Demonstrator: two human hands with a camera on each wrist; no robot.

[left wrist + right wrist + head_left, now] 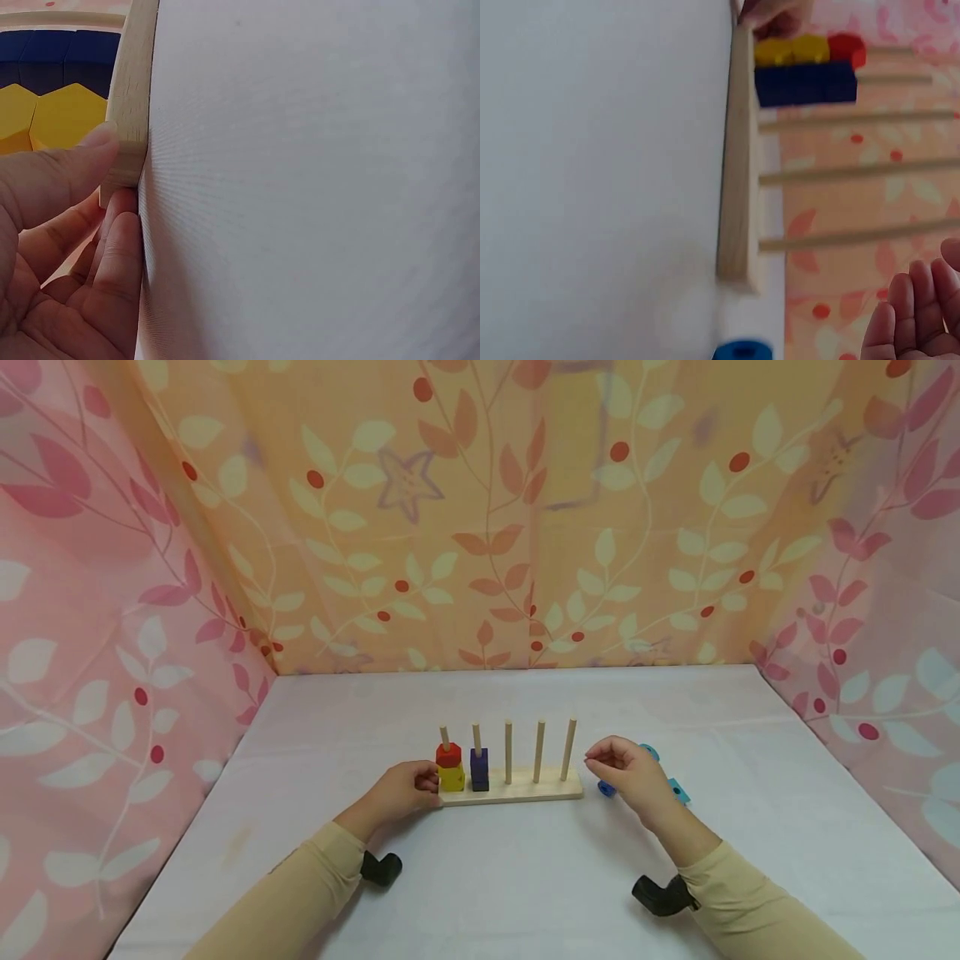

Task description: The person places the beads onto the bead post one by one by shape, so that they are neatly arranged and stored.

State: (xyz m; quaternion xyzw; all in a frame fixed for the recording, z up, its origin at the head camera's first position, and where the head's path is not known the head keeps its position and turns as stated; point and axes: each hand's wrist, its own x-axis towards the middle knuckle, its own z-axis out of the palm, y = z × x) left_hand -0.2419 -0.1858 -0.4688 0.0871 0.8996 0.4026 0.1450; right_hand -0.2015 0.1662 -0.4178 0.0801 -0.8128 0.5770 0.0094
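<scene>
A wooden peg stand (pixel 536 789) with upright pegs lies on the table. Its leftmost peg carries yellow pieces (pixel 451 779) under a red piece (pixel 448 754); dark blue blocks (pixel 480 771) are stacked on the neighbouring peg. The other three pegs are bare. My left hand (pixel 405 787) grips the stand's left end, its thumb (pixel 97 161) against the wood and the fingers around the corner. Just past the right end, my right hand (pixel 628 775) hovers with loosely bent fingers (pixel 926 307) and holds nothing. Beneath and beside it lies a blue piece (pixel 607 788) with a hole.
Light blue pieces (pixel 678 791) lie on the white tablecloth (pixel 510 885) to the right, partly hidden by the right hand. Patterned cloth (pixel 487 527) hangs behind the table and along both sides.
</scene>
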